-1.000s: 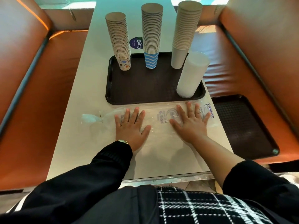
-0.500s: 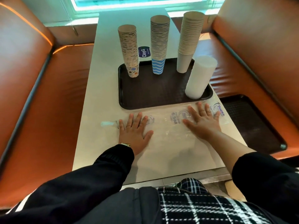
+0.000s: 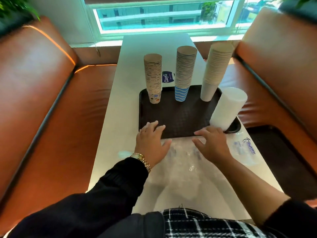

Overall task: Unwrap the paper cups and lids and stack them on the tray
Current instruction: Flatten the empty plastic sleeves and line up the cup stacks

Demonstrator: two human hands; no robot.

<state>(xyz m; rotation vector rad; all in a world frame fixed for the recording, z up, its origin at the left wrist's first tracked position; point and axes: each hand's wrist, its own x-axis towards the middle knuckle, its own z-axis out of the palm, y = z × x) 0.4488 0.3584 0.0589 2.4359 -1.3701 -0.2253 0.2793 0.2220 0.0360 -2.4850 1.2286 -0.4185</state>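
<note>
My fingers (image 3: 158, 127) are lying straight and spread, gripping nothing: those of my left hand (image 3: 151, 141) are reaching onto the near left corner of the tray (image 3: 180, 117), and those of my right hand (image 3: 212, 143) are hovering at or touching the tray's near rim; contact is not clear. Both palms are facing down, wrists low, forearms running back from the tray toward me.

Standing on the tray are four stacks. The patterned cup stack (image 3: 153, 78) is at the far left, the blue-striped cup stack (image 3: 185, 73) at the far middle, the plain cup stack (image 3: 216, 69) at the far right. The white lid stack (image 3: 227, 109) is standing at the near right corner, appearing to lean toward the tray's right edge. The empty plastic wrapper (image 3: 243, 148) is lying flat on the table (image 3: 123, 117), just nearer me than the tray.

Risk, as I judge it: all four stacks are tall and narrow. If I am pushing or sliding the tray from this near rim, a jerk could be toppling them, the lid stack first. The slick wrapper beside the tray could also be letting my hands slip.
</note>
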